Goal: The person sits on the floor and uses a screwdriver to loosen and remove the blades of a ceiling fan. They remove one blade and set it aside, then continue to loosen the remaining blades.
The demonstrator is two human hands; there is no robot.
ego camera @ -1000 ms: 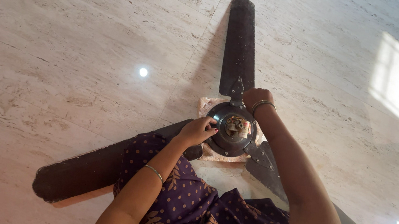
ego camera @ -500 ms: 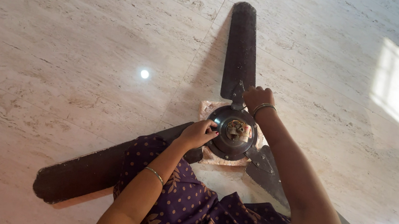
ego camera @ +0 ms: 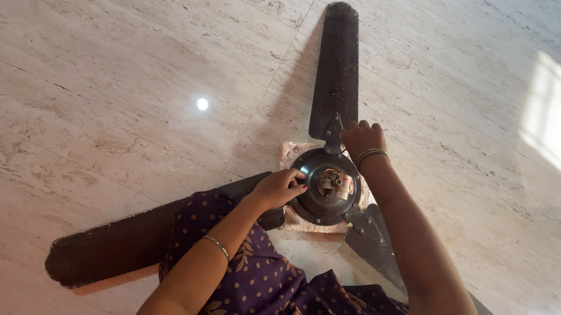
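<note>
One ceiling fan (ego camera: 325,178) on the marble floor (ego camera: 89,65) — three blades. Left hand (ego camera: 278,188) grips the motor hub's (ego camera: 311,197) left rim; right hand (ego camera: 362,138) curled on the far blade's (ego camera: 338,63) bracket.

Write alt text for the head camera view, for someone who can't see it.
A person's two hands grip a dark three-bladed ceiling fan lying on a glossy pale marble floor: the left hand on the edge of the round motor housing, the right hand at the base of the far blade. Purple dotted fabric covers the lap below.
</note>
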